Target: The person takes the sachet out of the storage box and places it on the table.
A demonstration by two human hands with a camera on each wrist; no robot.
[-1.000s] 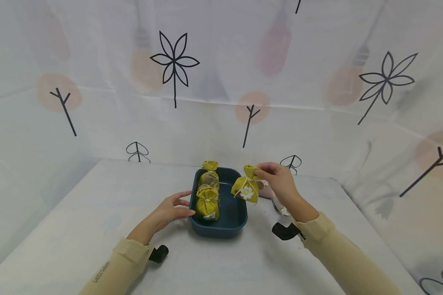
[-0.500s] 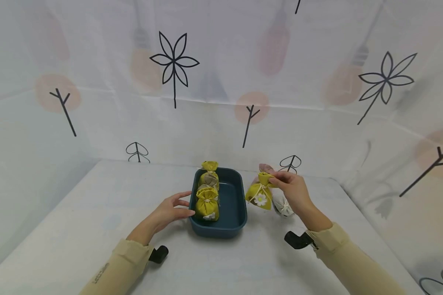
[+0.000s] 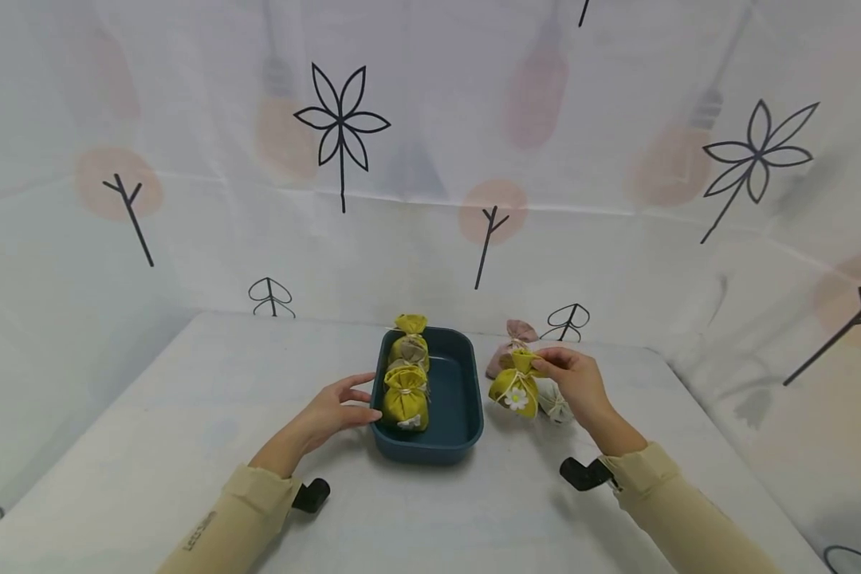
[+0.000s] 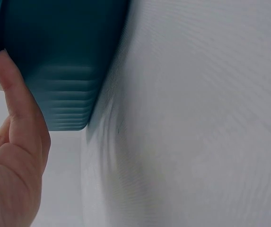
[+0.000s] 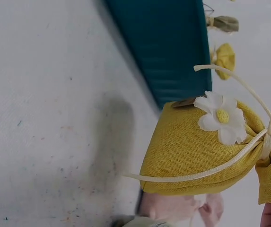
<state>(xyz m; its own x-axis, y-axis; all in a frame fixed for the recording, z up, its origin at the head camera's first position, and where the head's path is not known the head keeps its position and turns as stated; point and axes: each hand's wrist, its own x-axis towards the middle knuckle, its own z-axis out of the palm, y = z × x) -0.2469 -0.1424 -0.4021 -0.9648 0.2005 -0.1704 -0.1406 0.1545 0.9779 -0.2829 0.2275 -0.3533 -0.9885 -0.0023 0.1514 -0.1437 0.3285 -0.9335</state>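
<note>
My right hand [image 3: 577,384] pinches a yellow cloth drawstring pouch [image 3: 514,392] by its gathered top, right of a dark teal bin [image 3: 462,440]. A white flower and a pale cord decorate this pouch [image 5: 192,146], seen close in the right wrist view. The left hand [image 3: 333,412] holds the bin's left rim, thumb over the edge and fingers at the side; in the left wrist view the fingertips meet the bin wall [image 4: 55,52]. Along the bin's left side lie a front yellow pouch [image 3: 405,405], a grey-brown pouch [image 3: 412,351] and a rear yellow pouch [image 3: 410,324].
Behind the held pouch, a pink pouch [image 3: 520,332] rests on the white table [image 3: 430,518]. A pale grey-white pouch [image 3: 556,405] lies beside it, partly hidden by my right hand. A patterned white sheet [image 3: 402,255] hangs at the back.
My right hand has carried the yellow pouch from over the bin's right edge rightward and down, in front of the pink pouch. The left hand stays at the bin.
</note>
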